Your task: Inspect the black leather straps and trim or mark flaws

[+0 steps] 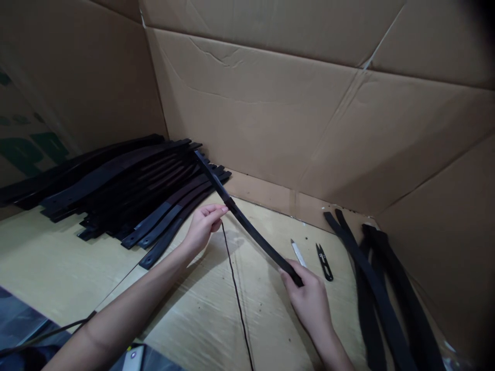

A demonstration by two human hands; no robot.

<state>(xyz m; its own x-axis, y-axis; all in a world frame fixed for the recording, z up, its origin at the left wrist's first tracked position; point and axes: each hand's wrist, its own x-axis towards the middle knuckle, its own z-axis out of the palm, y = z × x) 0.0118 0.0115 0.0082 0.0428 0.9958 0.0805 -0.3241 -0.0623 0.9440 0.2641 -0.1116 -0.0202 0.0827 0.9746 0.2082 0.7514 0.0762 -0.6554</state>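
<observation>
Beside strap (247,224), snips (324,262), strap pile (116,190)

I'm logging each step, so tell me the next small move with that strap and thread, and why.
Probably draw the thread snug along the strap. The left hand pinches thread and strap together near the strap's middle, the right hand holds its near end, and the thread trails loose toward the viewer. The snips lie just beyond the right hand, untouched.
</observation>
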